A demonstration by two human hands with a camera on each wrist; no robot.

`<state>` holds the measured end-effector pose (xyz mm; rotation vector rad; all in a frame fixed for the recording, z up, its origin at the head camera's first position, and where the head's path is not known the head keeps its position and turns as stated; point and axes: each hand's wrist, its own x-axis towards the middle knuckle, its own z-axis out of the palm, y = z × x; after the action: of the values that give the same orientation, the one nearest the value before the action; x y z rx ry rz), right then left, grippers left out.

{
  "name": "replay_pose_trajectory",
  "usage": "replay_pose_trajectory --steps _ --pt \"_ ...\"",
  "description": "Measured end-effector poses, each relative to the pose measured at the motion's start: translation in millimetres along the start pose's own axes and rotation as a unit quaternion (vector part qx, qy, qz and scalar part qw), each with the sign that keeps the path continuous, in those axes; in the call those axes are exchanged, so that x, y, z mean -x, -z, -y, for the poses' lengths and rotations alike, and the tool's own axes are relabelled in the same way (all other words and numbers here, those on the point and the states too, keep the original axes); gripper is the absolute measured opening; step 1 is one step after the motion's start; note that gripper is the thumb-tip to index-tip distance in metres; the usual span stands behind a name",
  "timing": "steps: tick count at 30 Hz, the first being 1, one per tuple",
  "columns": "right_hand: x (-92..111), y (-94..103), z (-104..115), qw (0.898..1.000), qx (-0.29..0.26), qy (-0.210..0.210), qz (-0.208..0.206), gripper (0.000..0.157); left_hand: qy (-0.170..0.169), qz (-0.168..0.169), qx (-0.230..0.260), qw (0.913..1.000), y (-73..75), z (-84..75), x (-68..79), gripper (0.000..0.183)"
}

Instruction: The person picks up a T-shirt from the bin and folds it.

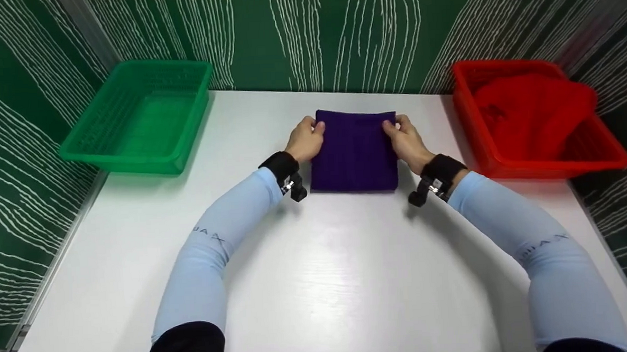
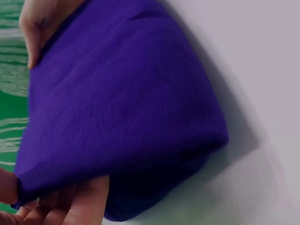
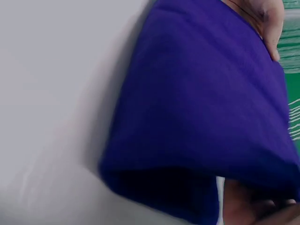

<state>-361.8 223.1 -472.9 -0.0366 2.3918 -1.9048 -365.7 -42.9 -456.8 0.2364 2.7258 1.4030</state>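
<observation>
A purple cloth point(image 1: 354, 153), folded into a flat, near-square bundle, is held between both hands at the back middle of the table. My left hand point(image 1: 306, 139) pinches its far left corner, thumb on top and fingers tucked underneath. On the opposite side my right hand point(image 1: 407, 141) grips the far right corner the same way. In the left wrist view the cloth point(image 2: 122, 93) shows a layered, folded edge with the fingers point(image 2: 70, 201) beneath it. From the right wrist view the cloth point(image 3: 197, 103) has an open gap between its layers along the side.
A green plastic basket point(image 1: 178, 163) stands at the back left of the white table point(image 1: 318, 281). At the back right is a red basket point(image 1: 535, 170) with red cloth point(image 1: 538, 108) heaped inside. Green walls with white streaks point(image 1: 328, 38) enclose the table's back and sides.
</observation>
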Motion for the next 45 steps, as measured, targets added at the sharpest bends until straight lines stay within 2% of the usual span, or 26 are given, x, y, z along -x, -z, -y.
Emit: replay_pose_trajectory --steps 2,4,9,12,14,16,19,22,24,28,31,34,38,40,43,45 --pt "-4.2 -5.6 -3.9 1.0 0.003 -0.014 0.02 0.047 0.026 0.011 0.021 0.9994 -1.0 2.7 -1.1 0.037" --pt "-6.8 -9.6 -6.9 0.999 0.011 -0.013 0.039 0.062 0.041 0.019 0.021 0.9988 -1.7 6.2 -1.6 0.042" --pt "-8.1 -11.7 -13.7 0.993 0.115 0.006 0.023 0.073 0.034 0.015 -0.042 0.9984 -7.1 12.1 -1.9 0.048" --pt "-7.5 -9.7 -18.3 0.981 0.192 0.012 0.016 0.075 0.03 0.018 -0.09 0.9953 -12.5 13.9 -1.8 0.057" --pt "-6.9 -9.1 -20.6 0.967 0.252 0.031 0.021 0.074 0.033 0.022 -0.131 0.9906 -16.4 13.8 -2.0 0.063" --pt "-5.3 -9.3 -21.4 0.946 0.318 0.058 0.024 0.073 0.027 0.021 -0.189 0.9815 -19.8 12.2 -2.1 0.068" --pt "-2.5 -11.7 -19.9 0.903 0.412 0.12 0.019 0.071 -0.006 0.011 -0.284 0.9588 -23.8 7.4 -1.8 0.067" --pt "-0.8 -17.1 -16.3 0.868 0.461 0.184 0.023 0.066 -0.047 0.021 -0.348 0.9359 -27.3 3.9 -0.1 0.08" --pt "-1.5 -22.8 -13.3 0.858 0.462 0.223 0.037 0.062 -0.07 0.043 -0.371 0.9251 -29.9 3.4 0.4 0.1" --pt "-5.7 -37.2 -8.0 0.852 0.449 0.259 0.08 0.061 -0.112 0.09 -0.412 0.9 -38.3 5.9 -3.0 0.136" --pt "-9.7 -47.1 -7.8 0.847 0.455 0.245 0.125 0.064 -0.119 0.114 -0.434 0.8858 -45.2 10.1 -8.3 0.146" --pt "-13.2 -53.9 -12.4 0.835 0.48 0.205 0.176 0.069 -0.088 0.153 -0.435 0.8828 -47.9 14.5 -11.0 0.149" --pt "-15.8 -57.9 -21.7 0.813 0.522 0.14 0.219 0.085 -0.045 0.205 -0.441 0.8727 -40.0 14.2 -5.2 0.15" --pt "-15.8 -57.9 -24.6 0.808 0.531 0.118 0.225 0.096 -0.037 0.22 -0.446 0.8665 -33.9 12.1 0.0 0.151" --pt "-15.0 -53.9 -27.7 0.806 0.543 0.093 0.219 0.111 -0.037 0.227 -0.442 0.8673 -26.3 10.6 7.2 0.15" --pt "-13.8 -49.7 -29.4 0.804 0.547 0.08 0.217 0.117 -0.04 0.23 -0.431 0.8714 -23.6 11.5 10.4 0.149"
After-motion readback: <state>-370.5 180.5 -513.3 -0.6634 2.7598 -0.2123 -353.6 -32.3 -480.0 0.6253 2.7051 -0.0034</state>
